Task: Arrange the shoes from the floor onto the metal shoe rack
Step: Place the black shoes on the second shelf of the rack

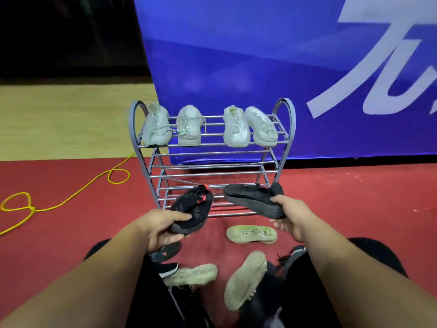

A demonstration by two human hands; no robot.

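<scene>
Right in front of the metal shoe rack (212,172), down by its lower rails, two black shoes hang above the floor (354,197). Left hand (163,227) has its grip curled round the left black shoe (192,207) near the heel, thumb on top; right hand (292,217) has its grip wrapped round the right black shoe (250,197), tipped sole-out. Rack's top row is full with four white shoes (189,126), so these probably go lower. Worry: the rails are thin with gaps, so a toe could poke through, or clip the rail above going in. Lower rows look free, curved side frames cap the width, blue banner (260,67) sits right behind.
</scene>
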